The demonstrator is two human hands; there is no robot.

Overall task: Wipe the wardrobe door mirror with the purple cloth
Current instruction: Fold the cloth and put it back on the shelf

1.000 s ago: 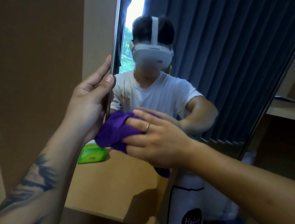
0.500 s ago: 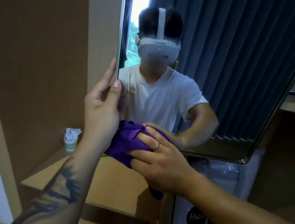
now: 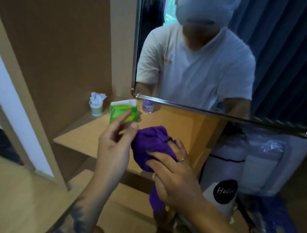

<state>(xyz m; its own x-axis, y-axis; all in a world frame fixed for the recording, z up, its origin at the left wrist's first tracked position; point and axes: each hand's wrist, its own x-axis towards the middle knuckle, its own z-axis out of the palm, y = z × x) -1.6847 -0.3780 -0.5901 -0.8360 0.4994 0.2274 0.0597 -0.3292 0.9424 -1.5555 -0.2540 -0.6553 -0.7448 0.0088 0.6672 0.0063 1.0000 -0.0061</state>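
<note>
Bunching the soft purple microfibre cloth (image 3: 152,145) under its palm, the right hand (image 3: 176,176) has its fingers (image 3: 165,154) curled closed over the fabric, holding it below the metal-framed wardrobe door mirror (image 3: 270,53) and off the glass, probably to gather a fresh pad. The left hand (image 3: 115,146) hovers just beside the cloth, loosely open and holding nothing, likely ready to steady the door. The mirror's rounded bottom edge (image 3: 216,112) hangs above the light wooden shelf (image 3: 81,137), where a green wipes packet (image 3: 123,113) stands well clear, leaving open room beneath.
</note>
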